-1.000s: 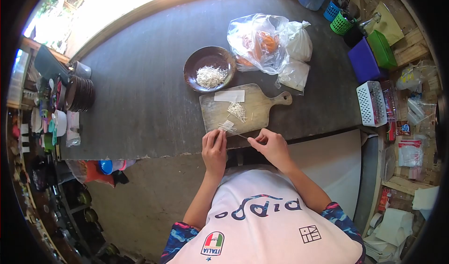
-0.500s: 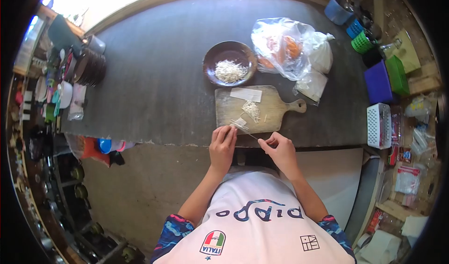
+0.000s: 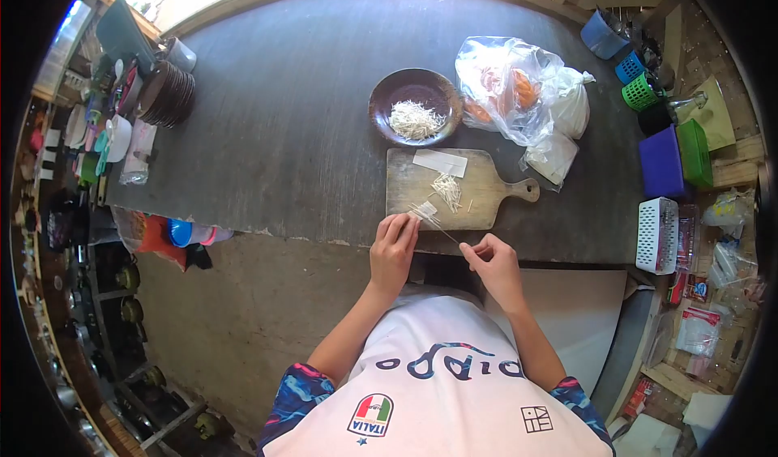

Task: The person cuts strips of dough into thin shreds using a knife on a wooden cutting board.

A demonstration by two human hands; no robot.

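Note:
A wooden cutting board (image 3: 484,211) with a handle lies near the table's front edge. On it are a flat white strip (image 3: 440,162), a small pile of cut white sticks (image 3: 446,190) and a few pale pieces (image 3: 425,211) by the front edge. My left hand (image 3: 394,245) rests its closed fingertips on those pieces. My right hand (image 3: 492,264) pinches the end of a thin dark blade (image 3: 448,236), which points up-left to the pieces. Behind the board, a brown bowl (image 3: 381,106) holds a heap of thin white shreds (image 3: 416,120).
A clear plastic bag (image 3: 501,92) with orange contents and a white bag (image 3: 570,117) stand behind the board. Stacked dark plates (image 3: 166,95) are at the table's left. A white basket (image 3: 656,236) and purple box (image 3: 662,163) stand right.
The view has shifted, so the table, board and bowl appear farther right. My left hand stays at the pieces, and my right hand still holds the thin blade beside them.

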